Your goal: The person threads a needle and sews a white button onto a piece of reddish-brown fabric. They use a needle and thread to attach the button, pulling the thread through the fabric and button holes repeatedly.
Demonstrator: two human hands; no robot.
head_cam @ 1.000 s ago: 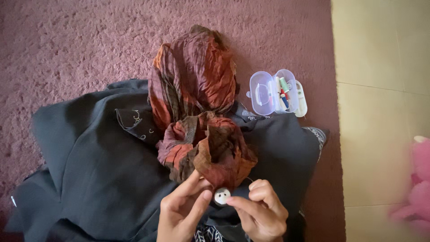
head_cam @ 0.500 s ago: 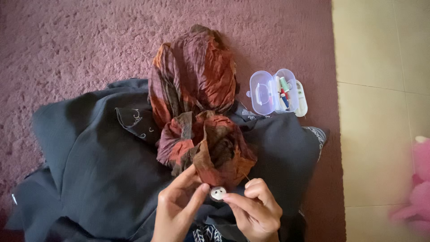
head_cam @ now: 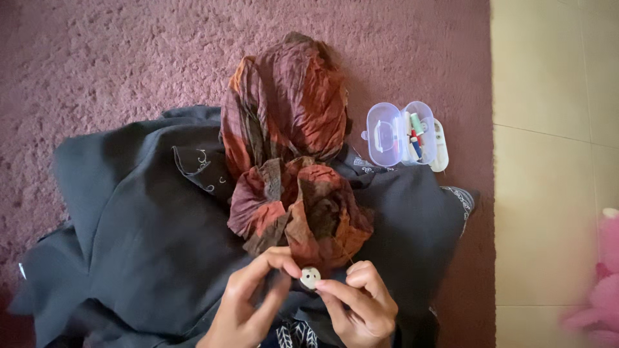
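My left hand (head_cam: pixel 248 303) and my right hand (head_cam: pixel 358 306) meet at the bottom middle of the head view. Between their fingertips sits a small white button (head_cam: pixel 310 278), pinched from both sides. The button lies against the lower edge of a crumpled rust-and-brown scarf (head_cam: pixel 290 167). The scarf rests on a dark grey garment (head_cam: pixel 148 238) with pale embroidery, spread over my lap and the rug. A thin thread seems to run up from my right fingers, though it is too fine to be sure.
An open clear plastic sewing kit (head_cam: pixel 403 135) with small coloured thread spools lies to the right of the scarf on the mauve rug (head_cam: pixel 97 58). Pale tiled floor (head_cam: pixel 554 161) runs along the right side. A blurred pink object (head_cam: pixel 599 290) sits at the lower right.
Both hands and the button have shifted slightly down and left along the scarf's lower edge. The scarf, garment and sewing kit stay where they were.
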